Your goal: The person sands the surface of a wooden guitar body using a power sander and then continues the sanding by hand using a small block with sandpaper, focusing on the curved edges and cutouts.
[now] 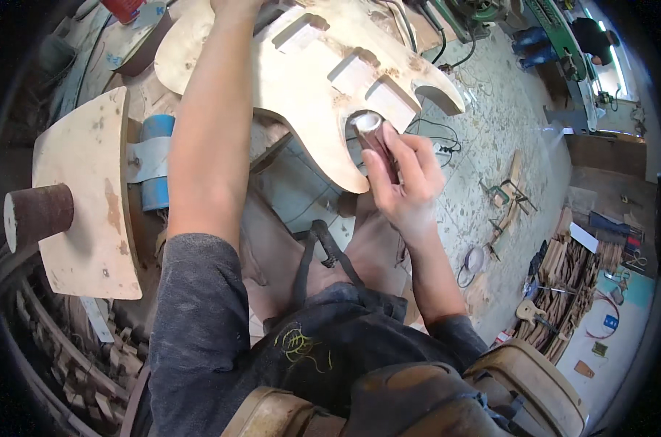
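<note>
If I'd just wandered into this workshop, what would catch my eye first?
Probably the pale, unfinished electric guitar body at the top centre, with recesses cut into its face. Just right of centre, the right hand grips a reddish-brown tube in the body's curved cutaway. Off to the left, a dark brown drum stands out from a pale wooden board.

Speckled floor (516, 116), apparently with clamps (499, 195)
</note>
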`<state>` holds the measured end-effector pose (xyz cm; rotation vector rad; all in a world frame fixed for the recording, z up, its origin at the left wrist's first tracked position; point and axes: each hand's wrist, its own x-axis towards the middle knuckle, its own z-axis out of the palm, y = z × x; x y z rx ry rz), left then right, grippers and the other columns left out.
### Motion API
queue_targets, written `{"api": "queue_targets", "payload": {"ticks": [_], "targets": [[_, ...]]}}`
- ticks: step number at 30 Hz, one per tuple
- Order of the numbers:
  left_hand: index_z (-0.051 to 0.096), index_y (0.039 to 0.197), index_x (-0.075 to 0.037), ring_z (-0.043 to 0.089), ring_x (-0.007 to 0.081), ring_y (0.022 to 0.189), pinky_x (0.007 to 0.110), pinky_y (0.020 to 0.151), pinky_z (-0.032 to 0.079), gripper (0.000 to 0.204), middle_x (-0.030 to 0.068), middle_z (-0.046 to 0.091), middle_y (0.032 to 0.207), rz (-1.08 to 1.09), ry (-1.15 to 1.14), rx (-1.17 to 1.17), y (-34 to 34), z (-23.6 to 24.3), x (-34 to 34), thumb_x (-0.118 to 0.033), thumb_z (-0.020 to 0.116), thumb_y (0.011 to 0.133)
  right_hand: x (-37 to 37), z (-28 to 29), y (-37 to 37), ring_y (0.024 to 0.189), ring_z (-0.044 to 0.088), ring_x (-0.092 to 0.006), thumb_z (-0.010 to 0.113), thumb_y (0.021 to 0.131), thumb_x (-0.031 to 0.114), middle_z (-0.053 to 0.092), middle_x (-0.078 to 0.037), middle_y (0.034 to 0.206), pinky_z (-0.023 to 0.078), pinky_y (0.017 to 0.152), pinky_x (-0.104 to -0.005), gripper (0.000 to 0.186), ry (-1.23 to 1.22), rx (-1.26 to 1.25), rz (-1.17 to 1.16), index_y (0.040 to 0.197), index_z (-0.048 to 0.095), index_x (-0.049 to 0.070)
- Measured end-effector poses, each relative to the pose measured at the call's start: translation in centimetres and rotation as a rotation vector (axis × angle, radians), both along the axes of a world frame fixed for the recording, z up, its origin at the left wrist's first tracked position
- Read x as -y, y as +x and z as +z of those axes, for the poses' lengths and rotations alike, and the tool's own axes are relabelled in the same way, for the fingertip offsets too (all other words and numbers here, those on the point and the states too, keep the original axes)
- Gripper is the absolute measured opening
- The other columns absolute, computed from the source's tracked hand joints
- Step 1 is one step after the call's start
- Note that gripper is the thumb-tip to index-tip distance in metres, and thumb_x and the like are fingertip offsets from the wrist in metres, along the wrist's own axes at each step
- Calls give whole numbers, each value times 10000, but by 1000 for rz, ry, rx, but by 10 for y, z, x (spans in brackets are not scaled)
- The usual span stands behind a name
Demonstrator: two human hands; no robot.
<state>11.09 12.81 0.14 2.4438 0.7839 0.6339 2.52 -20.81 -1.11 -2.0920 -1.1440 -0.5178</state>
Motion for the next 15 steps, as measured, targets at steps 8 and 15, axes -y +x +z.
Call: {"api": "queue_targets", "payload": {"ticks": [8,15], "targets": [[792,1034,-111,744,308,946,443,848,577,466,140,777,973,-14,-1,18,6,4,0,-498,633,830,-48,22,30,765,642,-219,810,812,151,625,-64,894,542,601,-327,343,-85,180,74,1131,748,41],[792,1036,-112,744,307,945,442,846,578,470,140,776,973,-21,0,19,5,6,2,-504,636,830,-50,27,29,730,653,-241,817,801,94,631,-108,895,568,611,-351,372,-105,175,114,1147,736,-14]]}}
